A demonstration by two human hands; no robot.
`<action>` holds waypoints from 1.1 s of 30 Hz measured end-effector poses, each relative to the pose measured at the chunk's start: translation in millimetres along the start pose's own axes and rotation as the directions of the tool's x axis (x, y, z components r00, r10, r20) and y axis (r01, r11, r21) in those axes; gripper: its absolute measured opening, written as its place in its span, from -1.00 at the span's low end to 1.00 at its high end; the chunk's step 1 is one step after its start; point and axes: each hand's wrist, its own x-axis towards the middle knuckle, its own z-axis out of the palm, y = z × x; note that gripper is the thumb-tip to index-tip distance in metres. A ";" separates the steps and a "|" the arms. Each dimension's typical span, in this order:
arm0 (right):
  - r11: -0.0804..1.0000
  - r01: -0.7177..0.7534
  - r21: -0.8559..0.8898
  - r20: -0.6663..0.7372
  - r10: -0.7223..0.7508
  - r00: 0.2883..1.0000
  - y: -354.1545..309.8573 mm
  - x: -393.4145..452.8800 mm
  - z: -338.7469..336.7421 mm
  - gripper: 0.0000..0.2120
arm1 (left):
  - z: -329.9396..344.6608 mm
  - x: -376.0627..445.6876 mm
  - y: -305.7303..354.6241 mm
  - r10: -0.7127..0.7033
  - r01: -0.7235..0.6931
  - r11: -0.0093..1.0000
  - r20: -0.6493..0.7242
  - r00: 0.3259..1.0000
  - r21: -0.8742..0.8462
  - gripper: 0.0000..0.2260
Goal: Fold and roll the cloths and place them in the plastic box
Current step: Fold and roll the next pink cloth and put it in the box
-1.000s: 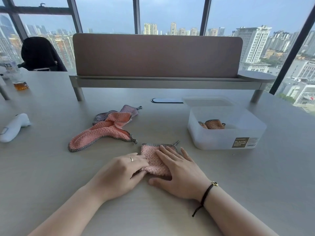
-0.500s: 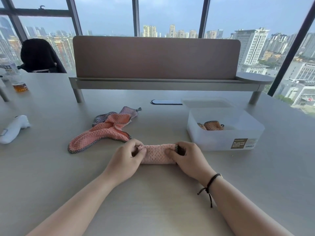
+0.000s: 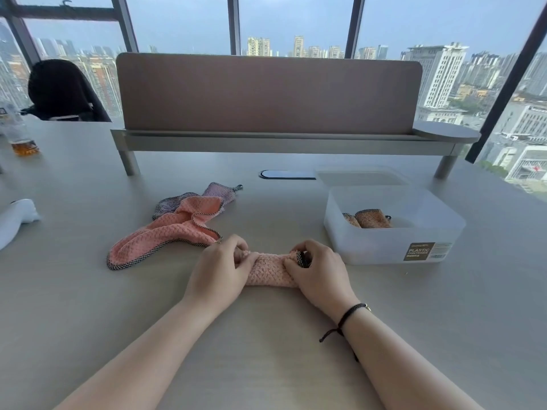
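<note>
A light pink cloth [image 3: 269,269] lies on the table as a narrow folded strip, running left to right. My left hand [image 3: 220,270] grips its left end and my right hand [image 3: 318,272] grips its right end, where the checked hem shows. To the right stands the translucent plastic box [image 3: 393,247] with rolled cloths [image 3: 371,220] inside. A loose salmon cloth [image 3: 168,232] lies crumpled to the left, partly over a purple cloth [image 3: 217,190].
The box lid [image 3: 359,176] lies flat behind the box. A desk divider [image 3: 266,96] on a raised shelf spans the back. A white device [image 3: 14,220] and a glass of amber drink [image 3: 23,143] sit at the far left.
The pink cloth lay flat as a square under my palms a second ago. It has since been folded into a narrow strip and my fingers have closed on its two ends.
</note>
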 end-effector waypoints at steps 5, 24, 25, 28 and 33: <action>1.000 0.002 -0.004 0.011 -0.002 1.000 -1.3 0.9 -0.1 -0.85 | -2.0 -17.3 18.3 0.349 -0.344 0.891 0.039 0.936 0.297 -0.67; 0.843 0.436 -0.315 0.478 -0.256 0.840 3.1 -23.3 -3.8 -0.25 | 4.4 -19.7 9.8 0.284 -0.423 0.894 0.544 0.789 0.147 -0.41; 0.845 0.425 -0.325 0.488 -0.235 0.840 3.9 -22.2 -5.3 -0.20 | 4.4 -20.1 10.0 0.276 -0.419 0.895 0.551 0.787 0.151 -0.39; 0.844 0.422 -0.332 0.507 -0.217 0.834 3.5 -19.7 -8.4 -0.15 | 4.4 -20.4 8.9 0.262 -0.407 0.902 0.566 0.782 0.145 -0.34; 0.840 0.437 -0.321 0.528 -0.224 0.819 2.6 -18.9 -9.4 -0.07 | 6.1 -18.6 5.8 0.227 -0.345 0.932 0.567 0.792 0.108 -0.26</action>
